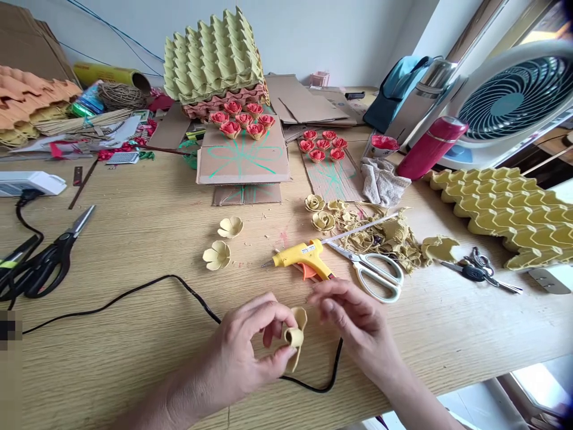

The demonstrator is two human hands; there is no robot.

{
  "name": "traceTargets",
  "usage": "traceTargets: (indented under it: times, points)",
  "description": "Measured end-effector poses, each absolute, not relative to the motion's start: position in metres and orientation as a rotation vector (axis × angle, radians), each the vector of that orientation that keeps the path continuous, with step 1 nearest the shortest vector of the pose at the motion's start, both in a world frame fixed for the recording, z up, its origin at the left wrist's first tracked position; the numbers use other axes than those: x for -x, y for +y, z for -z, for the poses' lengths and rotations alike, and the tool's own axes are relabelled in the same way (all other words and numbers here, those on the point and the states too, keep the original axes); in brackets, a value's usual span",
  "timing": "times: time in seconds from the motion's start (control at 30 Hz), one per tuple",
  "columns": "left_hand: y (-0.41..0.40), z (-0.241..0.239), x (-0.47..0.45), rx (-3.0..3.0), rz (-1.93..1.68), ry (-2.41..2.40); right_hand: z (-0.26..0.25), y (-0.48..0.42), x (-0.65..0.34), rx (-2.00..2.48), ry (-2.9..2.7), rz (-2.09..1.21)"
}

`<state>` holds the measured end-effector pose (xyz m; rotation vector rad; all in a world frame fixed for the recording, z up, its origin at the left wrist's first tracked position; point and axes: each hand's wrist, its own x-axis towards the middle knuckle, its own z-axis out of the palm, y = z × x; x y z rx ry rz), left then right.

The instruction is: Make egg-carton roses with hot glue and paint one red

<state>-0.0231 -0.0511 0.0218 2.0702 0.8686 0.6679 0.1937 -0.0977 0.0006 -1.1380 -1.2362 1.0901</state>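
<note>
My left hand [250, 349] pinches a small rolled piece of yellow egg-carton petal [295, 334] between thumb and fingers, just above the wooden table [134, 346]. My right hand [353, 319] hovers beside it on the right, fingers curled loosely and apart, touching or almost touching the petal's upper edge; nothing is in it. A yellow glue gun [304, 255] lies on the table right behind my hands, and its black cord [179, 283] loops under them. Two finished yellow flower cups [224, 242] lie to the left of the gun.
White-handled scissors [373, 272] and carton scraps [385, 236] lie right of the gun. Black scissors [49, 260] sit far left. Red painted flowers [242, 119] rest on cardboard at the back, beside stacked egg trays [215, 57], a red flask [430, 146] and a fan [510, 101].
</note>
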Motion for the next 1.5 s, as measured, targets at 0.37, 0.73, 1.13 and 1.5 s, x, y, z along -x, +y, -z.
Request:
traceTargets:
  times: [0.37,0.73,1.13,1.5]
  points:
    - [-0.040,-0.042,0.036,-1.755,-0.592,0.894,-0.009,-0.103,-0.192,0.987,-1.483,-1.582]
    - [-0.035,-0.011,0.030,-1.930,-0.594,0.990,-0.056,-0.099,-0.279,0.915,-1.024,-1.222]
    - [-0.034,0.010,0.031,-2.180,-0.683,1.009,-0.045,-0.033,-0.355,1.898,-1.841,0.154]
    - [-0.032,0.006,0.029,-2.310,-0.630,1.035,-0.048,-0.044,-0.338,1.883,-1.876,0.377]
